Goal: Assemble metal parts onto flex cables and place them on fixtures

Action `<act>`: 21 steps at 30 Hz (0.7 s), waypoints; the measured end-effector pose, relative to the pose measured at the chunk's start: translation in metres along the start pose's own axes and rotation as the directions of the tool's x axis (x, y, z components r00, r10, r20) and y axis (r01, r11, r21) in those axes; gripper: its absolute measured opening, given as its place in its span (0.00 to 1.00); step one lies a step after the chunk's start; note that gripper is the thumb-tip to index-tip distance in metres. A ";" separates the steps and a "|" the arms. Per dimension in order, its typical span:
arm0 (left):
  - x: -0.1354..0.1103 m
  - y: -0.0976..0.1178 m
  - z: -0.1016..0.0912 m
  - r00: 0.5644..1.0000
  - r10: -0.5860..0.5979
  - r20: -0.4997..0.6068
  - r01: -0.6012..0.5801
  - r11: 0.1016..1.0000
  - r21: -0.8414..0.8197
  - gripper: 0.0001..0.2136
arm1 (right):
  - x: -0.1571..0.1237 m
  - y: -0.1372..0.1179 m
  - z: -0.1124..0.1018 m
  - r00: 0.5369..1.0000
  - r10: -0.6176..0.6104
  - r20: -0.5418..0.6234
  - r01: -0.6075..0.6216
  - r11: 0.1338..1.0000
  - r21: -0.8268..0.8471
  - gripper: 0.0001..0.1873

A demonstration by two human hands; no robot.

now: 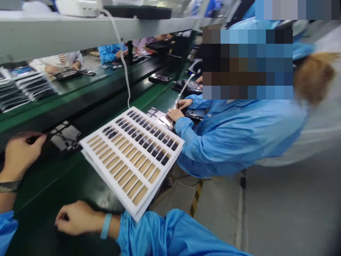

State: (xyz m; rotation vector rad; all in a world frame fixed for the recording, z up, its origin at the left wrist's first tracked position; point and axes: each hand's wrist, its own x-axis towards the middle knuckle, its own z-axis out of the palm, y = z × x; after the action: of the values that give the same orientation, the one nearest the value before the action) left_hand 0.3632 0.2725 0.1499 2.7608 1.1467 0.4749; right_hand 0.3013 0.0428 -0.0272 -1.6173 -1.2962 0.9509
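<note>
My left hand (23, 153) is at the left, thumb and fingers pinched together at a dark edge. Just beyond its fingertips lies a flat device part (65, 137) with a pale panel and black strips; whether the fingers grip it or something smaller is unclear. Low over the green bench, my right hand (77, 217) is curled with its fingertips together, and anything between them is hidden. To the right of both hands, a white foam tray (106, 170) rests tilted on another one. Small black parts (147, 142) fill its far slots, while the near slots show tan bottoms.
A co-worker in a blue smock (218, 138) sits close on the right, hands at a device. A white cable (124, 60) hangs from the overhead shelf (66, 33). Stacked trays (26, 83) stand at the far left. Other people work across the bench.
</note>
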 end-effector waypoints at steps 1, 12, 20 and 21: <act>-0.026 0.003 -0.016 0.991 -0.079 -0.111 0.070 0.995 -0.077 0.24 | -0.006 -0.004 0.000 1.000 -0.007 -0.010 0.007 1.000 0.015 0.04; -0.354 -0.019 -0.096 0.914 -0.369 -0.168 0.256 0.847 -0.466 0.12 | -0.030 0.002 -0.001 0.994 -0.022 -0.111 0.049 0.967 0.250 0.10; -0.492 -0.064 -0.014 0.861 -0.497 -0.107 0.495 0.867 -0.051 0.09 | -0.039 0.010 -0.003 0.995 -0.050 -0.084 0.062 0.987 0.151 0.20; -0.490 -0.065 -0.007 0.860 -0.499 -0.107 0.502 0.865 -0.006 0.11 | -0.040 0.010 -0.003 0.996 -0.045 -0.073 0.055 0.988 0.143 0.21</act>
State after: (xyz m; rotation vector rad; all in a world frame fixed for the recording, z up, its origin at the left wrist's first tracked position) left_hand -0.0085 -0.0274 0.0235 2.3293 1.8275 0.5427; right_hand 0.3009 0.0021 -0.0333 -1.4863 -1.1869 0.9280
